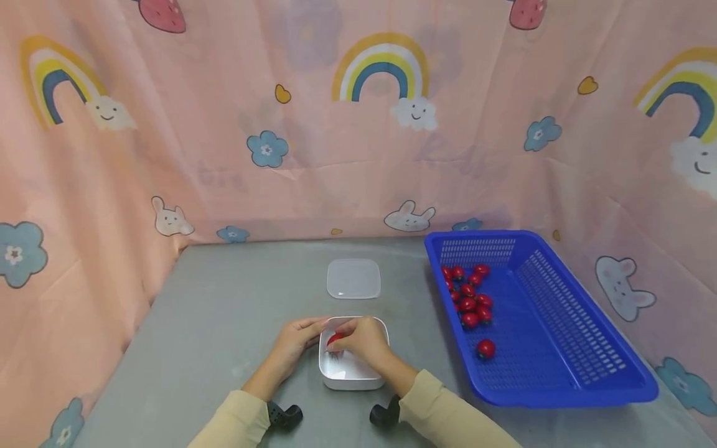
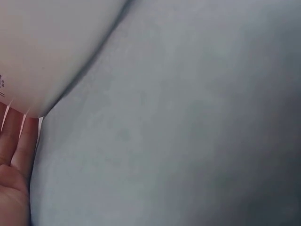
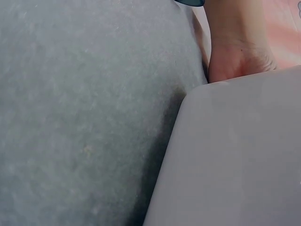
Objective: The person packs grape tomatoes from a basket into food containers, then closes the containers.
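Beige sleeves point(image 1: 232, 423) are framing the nearest part of the view, with a curved black wrist mount point(image 1: 285, 417) sitting at the inner side of each cuff. Ahead of them, the left hand point(image 1: 295, 342) is resting along the left side of a white, round-cornered plastic box point(image 1: 354, 385), its fingers lying mostly straight against the wall rather than wrapping round it. The right hand point(image 1: 364, 341) is arching over the box's right side, thumb and fingers pinching a small, glossy red tomato point(image 1: 335, 340) inside the box, towards the left hand. Fingers are hiding whether the tomato is touching the bottom.

The right hand seems to be setting the tomato down. Doing this well is probably calling for a light pinch, since squeezing is risking a bruised skin, and for releasing only once the tomato is resting on the bottom, so it isn't rolling away. The left hand should be bracing the wall gently, without tipping the box.

Beyond both hands, a flat, translucent plastic lid point(image 1: 353, 279) is lying on the grey worktop point(image 1: 224, 311). To the right of the right hand, a blue perforated plastic basket point(image 1: 560, 398) is holding more red tomatoes point(image 1: 467, 304), mostly clustering along its left side, one point(image 1: 485, 348) sitting alone roughly level with that hand.
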